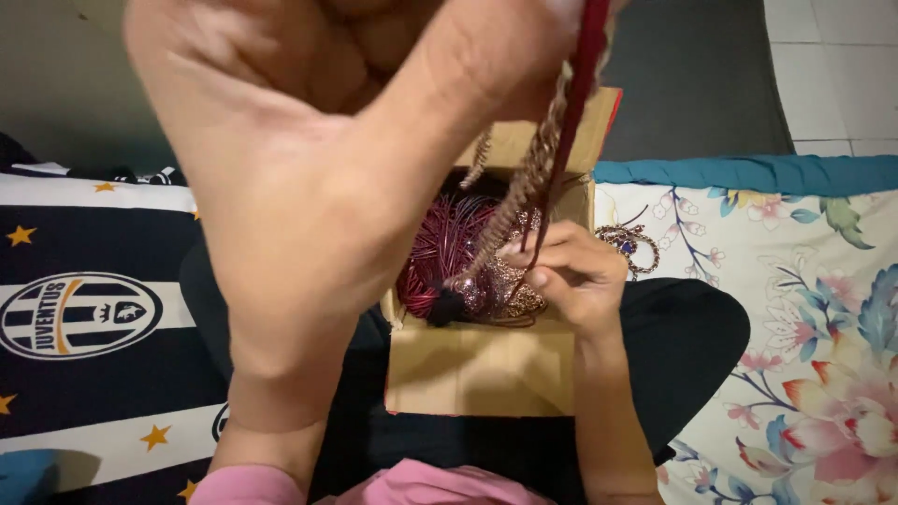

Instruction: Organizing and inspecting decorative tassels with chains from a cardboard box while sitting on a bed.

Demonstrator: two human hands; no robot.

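Observation:
My left hand (318, 159) is raised close to the camera, fingers closed on the top of a long red cord (571, 122) with a beaded gold strand (528, 182) alongside it. Both hang down into an open cardboard box (482, 369) resting on my lap. My right hand (571, 271) sits over the box's right side, fingertips pinching the lower part of the red cord. Inside the box lie bundles of dark red cords (440, 248) and glittery gold trim (510, 295).
A black and white blanket with yellow stars (84, 318) lies at left. A floral sheet (804, 309) with a teal edge covers the right. A small round beaded ornament (629, 245) lies on the sheet beside the box. White floor tiles (832, 65) show at top right.

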